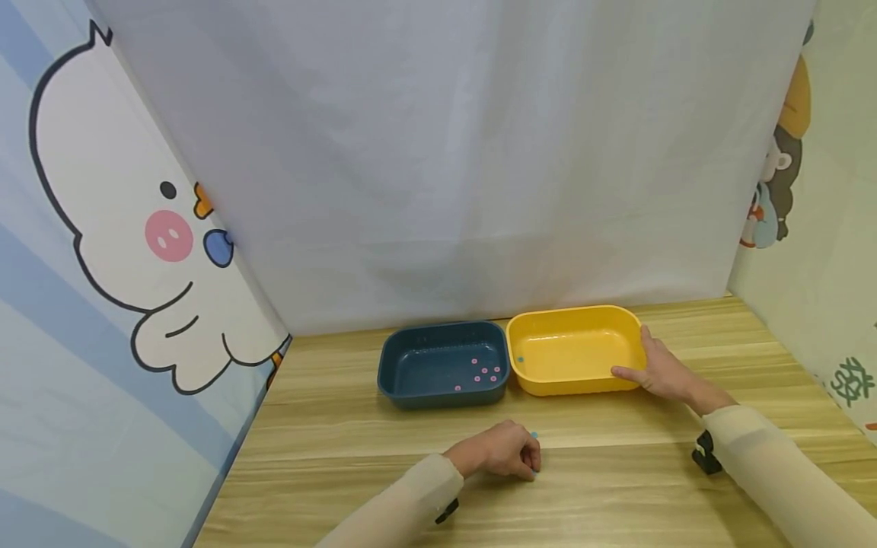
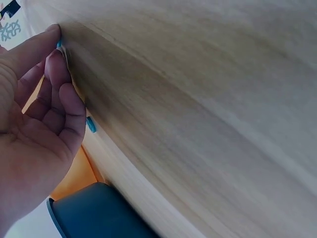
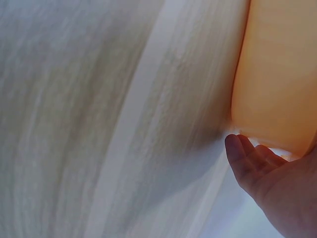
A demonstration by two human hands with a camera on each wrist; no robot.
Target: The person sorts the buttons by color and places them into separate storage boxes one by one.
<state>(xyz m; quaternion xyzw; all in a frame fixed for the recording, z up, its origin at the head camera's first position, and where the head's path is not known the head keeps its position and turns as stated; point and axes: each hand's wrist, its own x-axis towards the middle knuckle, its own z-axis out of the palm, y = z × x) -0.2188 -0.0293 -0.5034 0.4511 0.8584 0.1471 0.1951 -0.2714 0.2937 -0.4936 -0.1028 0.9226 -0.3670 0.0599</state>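
My left hand (image 1: 503, 449) is low over the table in front of the bins, with its fingers curled. Between thumb and fingertip it pinches a small blue disc (image 2: 59, 43) at the tabletop. A second small blue disc (image 2: 91, 124) lies on the table beside the curled fingers. My right hand (image 1: 664, 371) rests against the right front corner of a yellow bin (image 1: 575, 385), thumb on the front wall and the other fingers along the right side. One small blue disc (image 1: 521, 359) lies inside that bin, near its left end.
A dark blue bin (image 1: 438, 399) stands just left of the yellow one and holds several small pink discs (image 1: 484, 371). Both stand on a wood-grain table (image 1: 617, 487), close to a pale curtain (image 1: 466, 167) at the back. Printed panels (image 1: 103, 190) flank the left and right sides.
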